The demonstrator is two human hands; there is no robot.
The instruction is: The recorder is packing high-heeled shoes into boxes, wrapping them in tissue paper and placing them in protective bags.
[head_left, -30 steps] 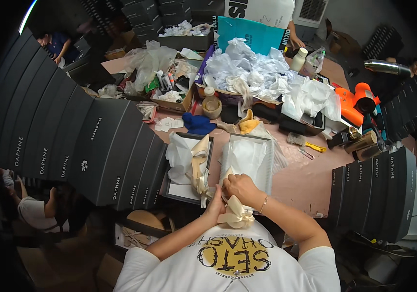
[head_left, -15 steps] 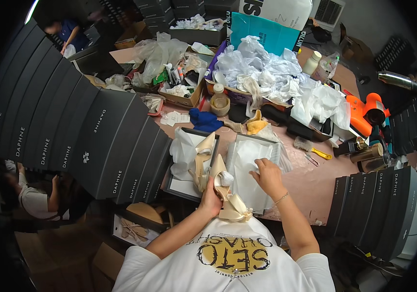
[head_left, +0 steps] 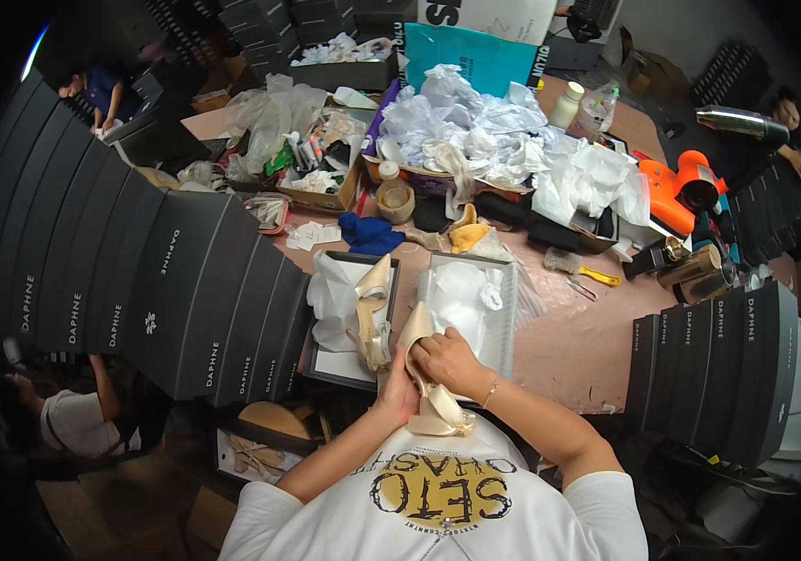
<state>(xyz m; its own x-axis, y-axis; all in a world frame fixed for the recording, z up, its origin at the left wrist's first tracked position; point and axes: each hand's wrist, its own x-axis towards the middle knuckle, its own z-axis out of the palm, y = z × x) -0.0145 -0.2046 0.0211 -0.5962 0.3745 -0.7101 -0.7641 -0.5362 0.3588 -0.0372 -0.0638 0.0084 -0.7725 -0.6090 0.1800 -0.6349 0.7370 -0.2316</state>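
Observation:
A cream pointed shoe [head_left: 413, 329] with an ankle strap and a bow-like cream piece [head_left: 438, 408] at its heel end is in my left hand [head_left: 400, 393], whose fingers wrap its side. Over the shoe's opening, my right hand [head_left: 452, 363] has its fingers curled in; what they pinch is hidden. The matching shoe [head_left: 372, 304] lies in the open dark box [head_left: 344, 379] to the left, beside white tissue. To the right, a box part with a pale inside [head_left: 507, 341] holds white tissue paper [head_left: 461, 290] and a crumpled paper wad [head_left: 491, 297].
Dark shoe boxes are stacked at left [head_left: 190, 290] and right [head_left: 709, 374]. Behind lie a heap of white paper [head_left: 475, 122], a blue cloth [head_left: 369, 234], a jar [head_left: 395, 201], a yellow-handled brush [head_left: 583, 267] and an orange heat tool [head_left: 676, 192]. Other people work nearby.
My right hand has moved left from over the tissue-filled box part onto the shoe's opening, covering the white wad seen there. A paper wad now shows where that hand was.

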